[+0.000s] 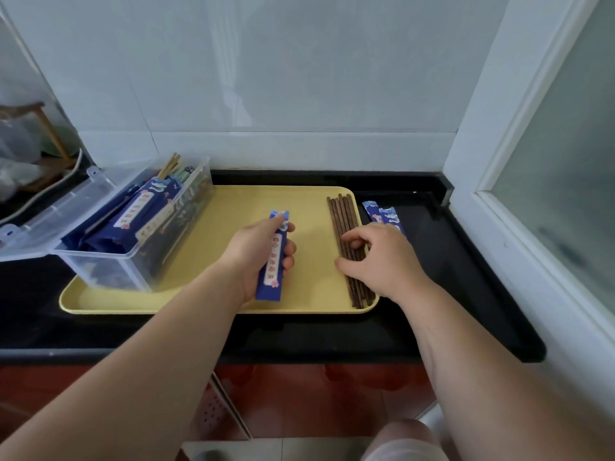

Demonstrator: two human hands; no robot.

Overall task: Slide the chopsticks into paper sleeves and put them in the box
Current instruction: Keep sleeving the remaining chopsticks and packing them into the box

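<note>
My left hand (254, 252) grips a blue paper sleeve (273, 261) with a white printed strip, held over the middle of the yellow tray (233, 207). Several dark brown chopsticks (342, 214) lie in a row along the tray's right side. My right hand (379, 257) rests on them with fingers curled over the sticks and thumb at their left edge. A clear plastic box (139, 264) stands on the tray's left end, lid open to the left, holding several sleeved chopsticks (143, 211).
Spare blue sleeves (382, 212) lie on the black counter (466, 277) just right of the tray, partly behind my right hand. A white tiled wall is at the back and a white window frame (499, 161) on the right. Clutter sits at far left.
</note>
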